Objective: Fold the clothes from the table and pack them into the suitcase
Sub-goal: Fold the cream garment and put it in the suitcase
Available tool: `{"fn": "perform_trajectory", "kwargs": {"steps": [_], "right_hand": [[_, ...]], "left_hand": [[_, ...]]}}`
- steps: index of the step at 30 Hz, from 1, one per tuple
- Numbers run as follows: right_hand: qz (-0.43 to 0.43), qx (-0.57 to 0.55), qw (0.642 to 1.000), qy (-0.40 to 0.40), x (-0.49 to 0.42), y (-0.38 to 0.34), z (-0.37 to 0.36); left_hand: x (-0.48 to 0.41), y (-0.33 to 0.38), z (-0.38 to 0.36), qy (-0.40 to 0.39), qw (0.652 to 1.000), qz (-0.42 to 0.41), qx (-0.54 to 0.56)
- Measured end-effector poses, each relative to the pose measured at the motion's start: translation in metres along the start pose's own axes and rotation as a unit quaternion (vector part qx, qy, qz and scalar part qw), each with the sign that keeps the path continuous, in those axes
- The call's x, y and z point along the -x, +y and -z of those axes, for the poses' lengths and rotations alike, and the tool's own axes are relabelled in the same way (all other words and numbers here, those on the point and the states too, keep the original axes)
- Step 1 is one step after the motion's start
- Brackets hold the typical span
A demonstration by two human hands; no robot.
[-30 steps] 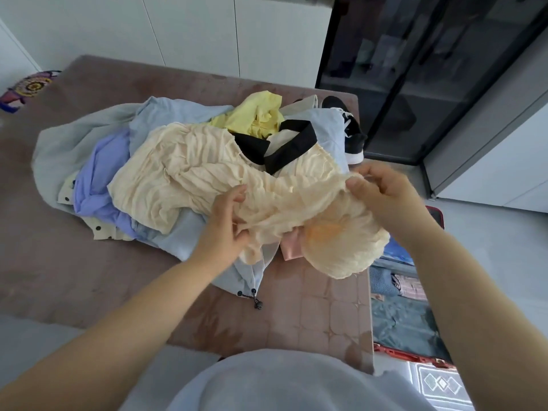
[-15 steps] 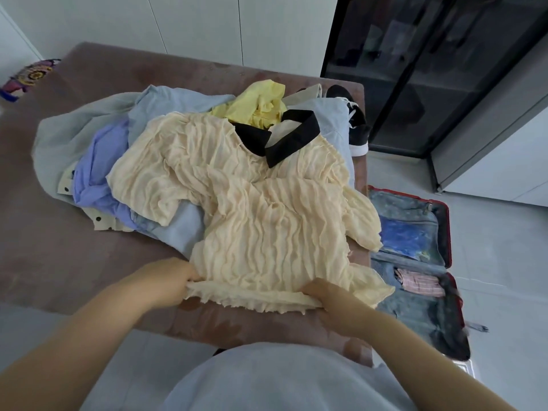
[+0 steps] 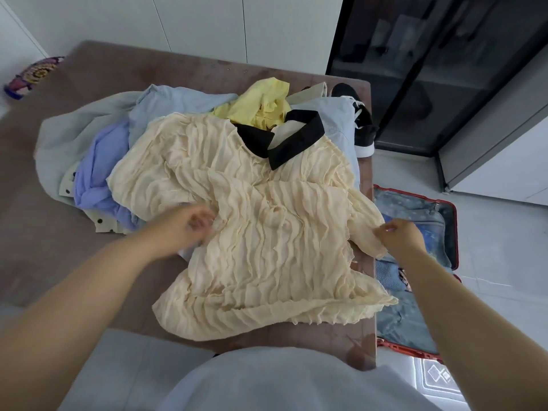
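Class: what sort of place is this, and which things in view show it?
Probably a room in a home: white cupboard doors, a dark glass-fronted cabinet, and an open suitcase on the floor beside a clothes-heaped table.

Reaching forward with both bare arms, elbows a little bent. Pinching the edge of the cream blouse [image 3: 267, 247] with the right hand [image 3: 400, 238]. Touching it with the left hand [image 3: 189, 229], fingers curled, too blurry to tell any grip.

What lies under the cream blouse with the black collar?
Under the cream blouse show a lilac garment, a light blue shirt, a yellow top and the table; anything beneath its middle is covered.
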State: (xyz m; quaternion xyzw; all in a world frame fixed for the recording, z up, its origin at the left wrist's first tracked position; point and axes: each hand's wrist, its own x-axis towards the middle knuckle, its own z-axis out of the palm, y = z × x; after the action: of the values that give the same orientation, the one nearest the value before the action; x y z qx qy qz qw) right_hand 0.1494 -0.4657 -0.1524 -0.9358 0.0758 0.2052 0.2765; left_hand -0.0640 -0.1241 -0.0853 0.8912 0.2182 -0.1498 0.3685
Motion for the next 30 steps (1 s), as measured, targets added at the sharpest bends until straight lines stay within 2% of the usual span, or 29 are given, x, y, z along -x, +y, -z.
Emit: {"fn": "perform_trajectory", "kwargs": {"steps": [1,3,4,5,7,9,14,19,21,23,24,26,30], "right_hand": [[0.021,0.008,1.0,0.016,-0.002,0.001,0.003],[0.045,0.008,0.999,0.03,-0.008,-0.001,0.008],[0.047,0.01,0.999,0.021,-0.01,-0.003,0.009],[0.046,0.008,0.999,0.001,-0.011,-0.004,0.008],[0.027,0.001,0.999,-0.044,-0.014,-0.005,-0.001],[0.0,0.003,0.998,-0.067,-0.014,-0.003,-0.011],[0.006,0.023,0.997,-0.069,-0.011,0.002,-0.013],[0.021,0.017,0.999,-0.037,-0.017,0.001,0.014],[0.036,-0.043,0.998,-0.039,-0.017,-0.005,0.027],[0.032,-0.162,0.984,-0.066,-0.014,-0.015,0.04],[0.026,-0.23,0.969,-0.081,-0.01,-0.021,0.047],[0.004,-0.331,0.939,-0.093,-0.01,-0.03,0.059],[-0.052,-0.498,0.86,-0.095,-0.017,-0.045,0.072]], "left_hand": [[-0.012,-0.001,0.011,0.126,0.992,-0.016,0.012],[-0.034,-0.014,0.037,0.327,0.944,0.002,-0.037],[-0.042,-0.023,0.048,0.38,0.923,0.033,-0.058],[-0.05,-0.033,0.057,0.395,0.914,0.078,-0.057],[-0.061,-0.049,0.064,0.358,0.917,0.176,-0.016],[-0.063,-0.06,0.063,0.309,0.925,0.223,-0.012],[-0.052,-0.071,0.069,0.32,0.909,0.241,-0.117],[-0.036,-0.063,0.088,0.313,0.92,0.218,-0.087],[-0.034,-0.052,0.099,0.309,0.922,0.23,-0.022],[-0.037,-0.039,0.113,0.298,0.92,0.219,0.131],[-0.04,-0.029,0.118,0.286,0.909,0.197,0.232],[-0.046,-0.001,0.123,0.254,0.886,0.146,0.359],[-0.061,0.08,0.093,0.121,0.886,0.05,0.445]]}}
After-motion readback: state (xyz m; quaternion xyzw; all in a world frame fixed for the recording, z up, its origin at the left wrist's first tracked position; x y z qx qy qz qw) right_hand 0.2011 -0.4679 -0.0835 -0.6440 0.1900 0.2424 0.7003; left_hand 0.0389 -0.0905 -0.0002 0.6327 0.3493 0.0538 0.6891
